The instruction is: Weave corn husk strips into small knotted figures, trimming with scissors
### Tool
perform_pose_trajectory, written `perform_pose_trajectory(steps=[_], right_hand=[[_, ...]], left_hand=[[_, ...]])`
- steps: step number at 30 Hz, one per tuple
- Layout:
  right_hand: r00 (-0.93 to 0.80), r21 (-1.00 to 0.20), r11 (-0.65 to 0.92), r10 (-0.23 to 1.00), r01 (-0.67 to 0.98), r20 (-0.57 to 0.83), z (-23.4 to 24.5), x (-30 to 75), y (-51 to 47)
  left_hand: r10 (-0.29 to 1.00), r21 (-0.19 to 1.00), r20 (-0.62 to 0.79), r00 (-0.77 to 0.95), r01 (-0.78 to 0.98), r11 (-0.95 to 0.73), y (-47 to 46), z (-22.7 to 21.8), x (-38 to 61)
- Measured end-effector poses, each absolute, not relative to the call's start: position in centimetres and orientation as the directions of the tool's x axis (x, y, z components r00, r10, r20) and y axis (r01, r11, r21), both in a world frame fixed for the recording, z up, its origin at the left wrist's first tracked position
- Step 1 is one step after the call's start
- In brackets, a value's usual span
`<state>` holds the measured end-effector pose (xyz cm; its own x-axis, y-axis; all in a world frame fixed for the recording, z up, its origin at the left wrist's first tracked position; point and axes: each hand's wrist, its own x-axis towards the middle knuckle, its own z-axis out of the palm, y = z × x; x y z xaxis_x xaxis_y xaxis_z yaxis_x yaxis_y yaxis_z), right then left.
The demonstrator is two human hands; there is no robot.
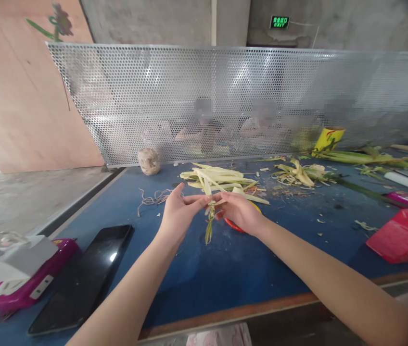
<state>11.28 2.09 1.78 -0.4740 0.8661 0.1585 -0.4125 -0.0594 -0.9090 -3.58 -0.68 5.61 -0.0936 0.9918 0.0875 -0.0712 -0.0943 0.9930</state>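
Above the middle of the blue table, my left hand (pixel 178 210) and my right hand (pixel 239 211) meet, fingertips closed on a small braid of pale green leaf strips (pixel 210 222). Its thin, darker end hangs down below the fingers, while pale strips stick up above them. Behind my hands lies a loose pile of pale, flat leaf strips (pixel 222 177). A round red-orange rim (pixel 233 226) shows partly behind my right hand; the rest of that object is hidden. To the left of my left hand lies tangled thin string (pixel 153 197).
A black phone (pixel 84 276) and a magenta power strip (pixel 27 283) lie at left. Leaf scraps (pixel 299 173), a yellow can (pixel 328 140) and a red box (pixel 402 234) are at right. A wrapped bundle (pixel 148 161) stands before the perforated metal screen (pixel 146 96); people sit behind it.
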Motion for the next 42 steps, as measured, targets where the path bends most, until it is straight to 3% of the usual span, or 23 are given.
perform_pose_trajectory(steps=[3,5,10,18,25,29,30,32,34,36,39,42], right_hand=[[-0.566,-0.836,-0.281,0.823,-0.471,0.042,1.9,11.5,2.2],[-0.603,-0.819,-0.34,0.798,-0.463,0.009,1.9,11.5,2.3],[-0.558,-0.892,-0.182,0.825,-0.414,0.09,1.4,11.3,2.3],[-0.522,-0.937,-0.094,0.846,-0.338,0.103,1.6,11.1,2.0],[-0.546,-0.937,-0.075,0.828,-0.34,0.132,1.2,11.3,2.3],[-0.521,-0.929,-0.02,0.832,-0.369,0.189,1.0,11.7,2.9],[-0.501,-0.948,0.046,0.84,-0.316,0.208,1.0,11.8,3.0],[-0.46,-0.966,0.255,0.853,-0.048,0.248,1.1,12.0,2.9],[-0.468,-0.835,0.464,0.832,0.296,0.297,1.1,11.8,2.7],[-0.531,-0.619,0.613,0.774,0.491,0.344,1.2,11.3,2.3],[-0.659,-0.283,0.765,0.643,0.578,0.39,1.4,9.9,2.2],[-0.74,-0.003,0.798,0.561,0.603,0.37,1.7,8.4,3.1]], left_hand=[[0.993,0.988,0.092,-0.079,-0.114,-0.101,-0.7,5.6,-3.6],[0.994,0.987,0.084,-0.068,-0.133,-0.092,-0.7,5.6,-3.6],[0.997,0.991,0.063,-0.043,-0.115,-0.067,-0.7,5.5,-3.5],[0.968,0.968,0.249,-0.041,0.053,-0.246,-0.8,5.1,-3.8],[0.984,0.982,0.175,0.025,-0.069,-0.173,-0.9,5.3,-3.6],[0.968,0.96,0.237,-0.087,-0.132,-0.247,-0.5,5.4,-3.9],[0.949,0.943,0.275,-0.154,-0.148,-0.297,-0.4,5.6,-4.1],[0.875,0.889,0.361,-0.321,-0.164,-0.427,-0.2,5.9,-4.7],[0.802,0.847,0.419,-0.426,-0.135,-0.514,0.1,6.1,-5.1],[0.779,0.836,0.449,-0.437,-0.101,-0.539,0.3,6.2,-5.4],[0.787,0.847,0.455,-0.416,-0.068,-0.526,0.5,6.1,-5.5],[0.779,0.863,0.429,-0.458,-0.049,-0.503,0.6,6.1,-5.6]])
